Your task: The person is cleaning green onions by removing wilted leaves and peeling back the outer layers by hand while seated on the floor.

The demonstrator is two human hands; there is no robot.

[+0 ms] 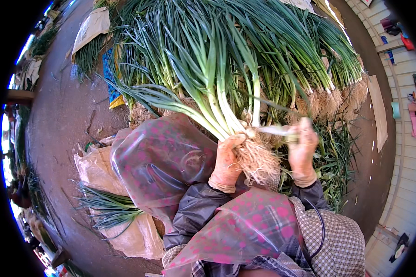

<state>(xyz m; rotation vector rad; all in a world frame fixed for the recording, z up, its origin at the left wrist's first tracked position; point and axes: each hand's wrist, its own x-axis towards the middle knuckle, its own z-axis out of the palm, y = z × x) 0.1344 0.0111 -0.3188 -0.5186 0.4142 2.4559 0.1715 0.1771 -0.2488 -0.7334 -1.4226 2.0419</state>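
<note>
in the head view, the left hand [226, 159], in a pale orange glove, was closed around a bunch of green onions [217, 99] just above the roots [256, 161], which hung in a pale tangle between the two hands. the green leaves fanned up and to the left from that grip. the right hand [302, 150], gloved the same way, had its fingers pinched on a single white onion stalk [275, 130] that lay almost level, its other end touching the bunch at the left hand's thumb. both hands were held above the person's lap, which was covered by a clear plastic apron with pink dots [166, 157].

behind the hands a large pile of green onions [282, 51] lay on the ground, roots toward the person. a smaller bundle of green leaves [106, 207] rested on a tan sack [138, 235] at the lower left. a second tan sack [92, 27] lay at the top left on the bare dirt floor [60, 120].
</note>
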